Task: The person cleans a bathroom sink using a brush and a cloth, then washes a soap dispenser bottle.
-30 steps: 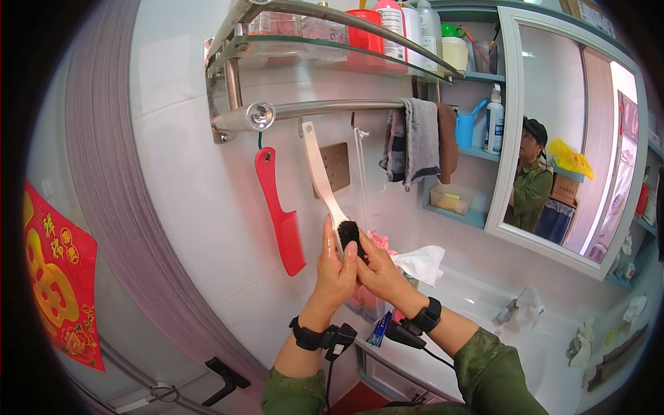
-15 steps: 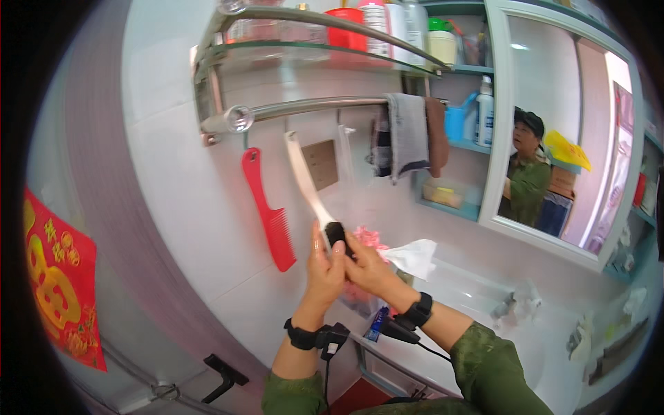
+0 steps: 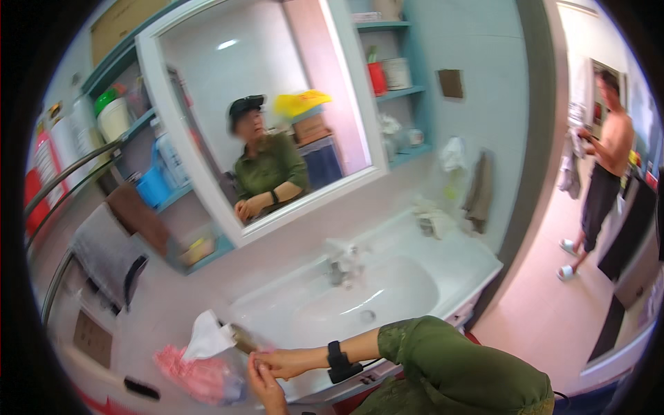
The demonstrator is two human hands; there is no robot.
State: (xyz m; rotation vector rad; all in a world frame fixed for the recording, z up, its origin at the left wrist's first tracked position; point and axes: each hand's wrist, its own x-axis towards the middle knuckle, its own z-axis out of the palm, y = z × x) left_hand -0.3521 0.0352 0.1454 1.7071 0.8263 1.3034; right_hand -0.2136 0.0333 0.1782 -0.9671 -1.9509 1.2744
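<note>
My right hand (image 3: 285,363) comes in over the front of the washbasin, its fingers bent inward. Against it press the fingers of my left hand (image 3: 268,389), which rises from the lower edge. Both hands look closed at the fingertips; anything between them is too small or hidden to make out. Just left of them lie a crumpled pink-and-white bundle (image 3: 197,373) and a white tissue (image 3: 209,337). Farther left, apart from my hands, a short black shape (image 3: 142,389) shows, probably the brush's bristles. Part of the red comb (image 3: 111,407) shows at the lower rim.
A white washbasin (image 3: 443,249) with a tap (image 3: 339,259) lies ahead, under a mirror cabinet (image 3: 380,162) with blue-green side shelves (image 3: 404,93). A metal rail (image 3: 59,277) and towels (image 3: 107,242) are at left. Through the doorway at right stands another person (image 3: 609,159) holding cloth.
The view has swung right, onto the basin and the doorway. My hands have left the hanging brush and come together by the basin's front.
</note>
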